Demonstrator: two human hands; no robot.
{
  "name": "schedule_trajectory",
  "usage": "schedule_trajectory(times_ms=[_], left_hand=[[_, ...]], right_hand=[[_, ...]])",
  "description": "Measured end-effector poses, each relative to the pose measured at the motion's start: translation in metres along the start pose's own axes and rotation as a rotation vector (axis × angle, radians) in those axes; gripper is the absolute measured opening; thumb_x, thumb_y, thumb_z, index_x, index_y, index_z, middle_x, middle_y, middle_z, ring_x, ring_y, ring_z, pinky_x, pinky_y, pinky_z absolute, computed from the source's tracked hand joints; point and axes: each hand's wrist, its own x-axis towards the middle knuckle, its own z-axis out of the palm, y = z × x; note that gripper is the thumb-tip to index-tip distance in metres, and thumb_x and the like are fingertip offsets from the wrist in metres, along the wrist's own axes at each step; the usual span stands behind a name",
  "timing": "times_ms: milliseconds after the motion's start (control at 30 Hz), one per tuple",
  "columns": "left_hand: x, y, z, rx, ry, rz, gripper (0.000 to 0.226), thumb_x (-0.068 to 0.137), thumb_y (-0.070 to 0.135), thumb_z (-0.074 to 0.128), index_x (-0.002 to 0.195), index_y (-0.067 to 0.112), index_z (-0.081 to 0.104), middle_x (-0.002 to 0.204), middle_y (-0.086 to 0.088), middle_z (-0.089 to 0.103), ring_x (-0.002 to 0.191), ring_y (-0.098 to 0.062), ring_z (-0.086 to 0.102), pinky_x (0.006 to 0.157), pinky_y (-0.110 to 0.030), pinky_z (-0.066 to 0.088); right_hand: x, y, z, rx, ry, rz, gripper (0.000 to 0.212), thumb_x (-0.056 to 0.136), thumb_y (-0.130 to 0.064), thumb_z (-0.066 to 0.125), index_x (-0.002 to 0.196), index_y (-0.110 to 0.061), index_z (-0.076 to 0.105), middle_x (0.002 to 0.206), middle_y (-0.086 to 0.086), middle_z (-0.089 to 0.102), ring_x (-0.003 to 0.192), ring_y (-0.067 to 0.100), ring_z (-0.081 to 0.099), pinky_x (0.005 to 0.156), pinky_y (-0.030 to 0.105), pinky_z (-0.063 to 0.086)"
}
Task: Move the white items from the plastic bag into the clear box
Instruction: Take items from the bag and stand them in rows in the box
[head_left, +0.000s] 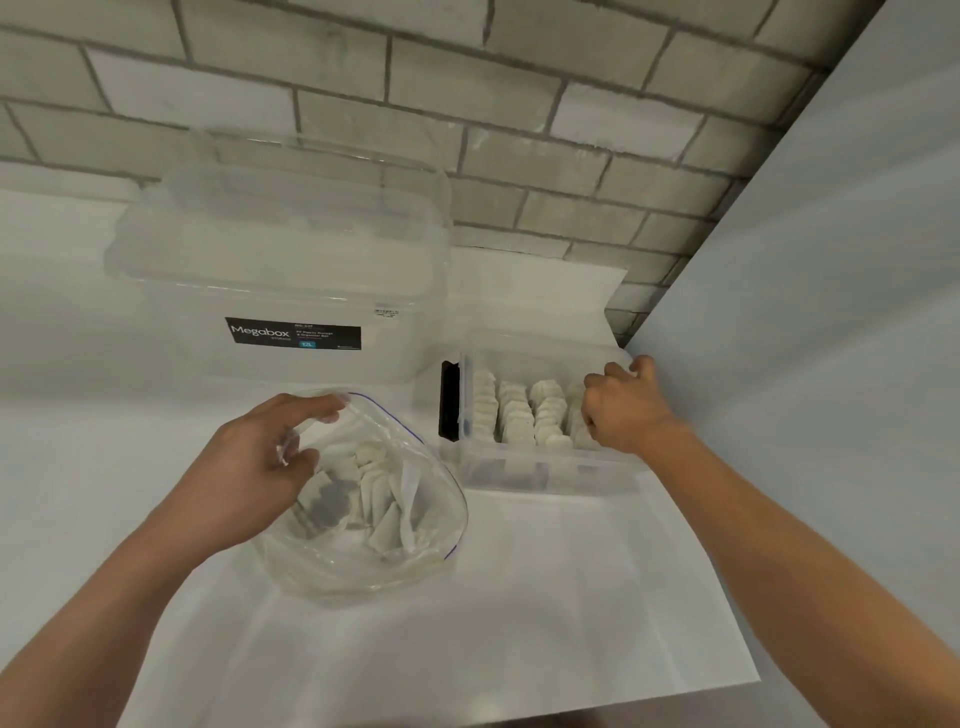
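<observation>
My left hand (249, 467) pinches the near-left rim of the clear zip-top plastic bag (363, 499) with the thin blue seal line, thumb and fingers closed together on the film so the mouth stands open towards me. Inside the bag lies a loose heap of flat white items (379, 493), some overlapping and tilted; a darker patch shows through the plastic just beside my fingers, and I cannot tell what it is. The bag sits on a white sheet covering the table (545, 597). My right hand (623, 408) is curled over the right end of the small clear rectangular plastic box (519, 473), fingers bent down into it; whether they are gripping an item I cannot tell, since the knuckles hide the tips. The box stands just right of the bag, and it already holds white items set on edge in several neat rows (514, 413). A black clip (449, 400) shows on the box's left end. Behind the bag stands a large translucent storage tub with a lid and a black Megabox label (291, 291), against a grey brick wall (467, 104).
</observation>
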Motion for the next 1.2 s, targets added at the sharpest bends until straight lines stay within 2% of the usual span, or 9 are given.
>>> schedule_trajectory(times_ms=[200,400,533,600,667,767,833,1000,1200], left_hand=[[0.001,0.002,0.002,0.025,-0.010,0.031,0.057,0.086,-0.003,0.063,0.116,0.046,0.061,0.114,0.019,0.063,0.074,-0.014,0.052,0.069,-0.010,0.041],[0.000,0.002,0.000,0.060,-0.032,0.050,0.059,0.087,-0.001,0.062,0.122,0.046,0.059,0.112,0.021,0.062,0.073,-0.015,0.052,0.069,-0.008,0.041],[-0.001,0.001,-0.002,0.091,-0.039,0.061,0.058,0.086,-0.002,0.060,0.128,0.039,0.060,0.111,0.020,0.061,0.074,-0.013,0.052,0.070,-0.006,0.039],[-0.002,0.001,-0.002,0.085,-0.041,0.066,0.058,0.086,-0.003,0.059,0.130,0.035,0.060,0.112,0.018,0.061,0.072,-0.011,0.051,0.070,-0.006,0.039],[-0.004,0.001,-0.002,0.072,-0.047,0.071,0.057,0.087,-0.004,0.058,0.131,0.033,0.060,0.113,0.016,0.062,0.071,-0.011,0.050,0.070,-0.006,0.039],[-0.006,-0.001,-0.003,0.074,-0.050,0.081,0.057,0.086,-0.004,0.057,0.131,0.032,0.059,0.113,0.016,0.061,0.074,-0.012,0.050,0.071,-0.005,0.038],[-0.007,-0.003,-0.005,0.077,-0.051,0.092,0.058,0.085,-0.004,0.057,0.132,0.032,0.059,0.112,0.015,0.061,0.073,-0.011,0.050,0.071,-0.006,0.039],[-0.011,-0.013,-0.004,0.058,-0.067,0.104,0.059,0.085,-0.005,0.060,0.133,0.030,0.059,0.112,0.015,0.062,0.071,-0.007,0.047,0.071,-0.007,0.038],[-0.008,-0.016,-0.007,0.062,-0.074,0.105,0.057,0.086,-0.003,0.060,0.133,0.029,0.059,0.113,0.013,0.063,0.073,-0.011,0.049,0.072,-0.006,0.038]], right_hand=[[0.000,-0.002,0.003,-0.025,0.012,0.021,0.012,0.088,-0.018,0.057,0.084,-0.023,0.067,0.088,-0.006,0.052,0.104,0.020,0.052,0.091,0.047,0.016],[-0.013,0.003,-0.016,0.115,0.063,0.101,0.014,0.090,-0.036,0.064,0.099,-0.034,0.074,0.111,-0.007,0.062,0.110,0.020,0.052,0.093,0.045,0.027],[-0.047,-0.007,-0.053,0.595,0.468,0.136,0.015,0.087,-0.029,0.075,0.100,-0.023,0.079,0.103,0.002,0.066,0.097,0.027,0.058,0.085,0.035,0.040],[-0.072,-0.035,-0.087,0.880,0.640,0.080,0.013,0.087,-0.021,0.077,0.100,-0.020,0.079,0.094,0.000,0.066,0.078,0.015,0.058,0.075,0.018,0.040],[-0.092,-0.076,-0.120,1.050,0.682,-0.034,0.008,0.086,-0.020,0.077,0.094,-0.022,0.078,0.086,-0.007,0.067,0.067,0.007,0.059,0.068,0.014,0.043],[-0.095,-0.139,-0.139,1.179,0.524,-0.249,0.006,0.086,-0.018,0.077,0.090,-0.022,0.079,0.083,-0.010,0.070,0.070,0.009,0.065,0.070,0.022,0.052],[-0.083,-0.174,-0.136,1.111,0.396,-0.342,0.009,0.087,-0.019,0.072,0.090,-0.024,0.079,0.082,-0.008,0.071,0.071,0.009,0.065,0.071,0.027,0.054],[-0.041,-0.230,-0.111,0.838,0.118,-0.358,0.023,0.087,-0.013,0.054,0.081,-0.026,0.071,0.075,-0.001,0.062,0.071,0.025,0.058,0.059,0.031,0.039],[-0.018,-0.250,-0.097,0.688,0.089,-0.471,0.025,0.084,0.000,0.059,0.093,-0.021,0.068,0.098,-0.003,0.061,0.080,0.022,0.058,0.057,0.026,0.034]])
